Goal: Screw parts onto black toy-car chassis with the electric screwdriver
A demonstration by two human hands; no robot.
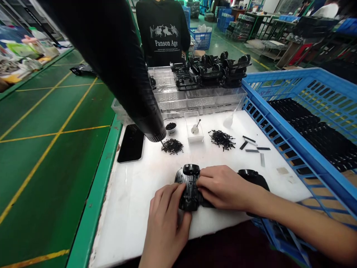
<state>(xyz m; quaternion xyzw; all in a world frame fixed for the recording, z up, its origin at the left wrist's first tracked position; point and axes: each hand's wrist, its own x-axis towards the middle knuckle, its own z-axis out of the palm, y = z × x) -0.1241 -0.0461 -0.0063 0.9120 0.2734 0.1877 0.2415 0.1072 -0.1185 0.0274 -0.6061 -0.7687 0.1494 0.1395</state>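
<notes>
White mat [125,208] across the middle of the frame; blue crate [279,73] at the right, full of dark parts; black tube [125,67] slanting down from the upper left, its thin tip over a heap of tiny screws. At upper centre, several black chassis [206,70] with wheels sit on clear trays [178,106].

One more black chassis [191,190] lies on the mat at lower centre, under two bare hands. It seems part-built: wheels are on, and its body looks joined up. Whether its screws are all in cannot be told, as fingers cover much of it. Loose supplies remain: the small-screw heap [172,146] at centre, a longer-screw heap [222,140] right of it, and a few flat strips [252,150] further right.

The left hand [167,219] grasps the chassis by its left end, fingers above and thumb below. The right hand [223,186] is curled over its middle, fingertips pressed close; whether they pinch a small part is hidden.

The chassis shows a ribbed, moulded face, glossy in places, with one wheel [191,169] at its top edge and another [189,204] at its bottom edge. Past the right hand, a black end with a wheel [248,172] shows, probably the same piece.
</notes>
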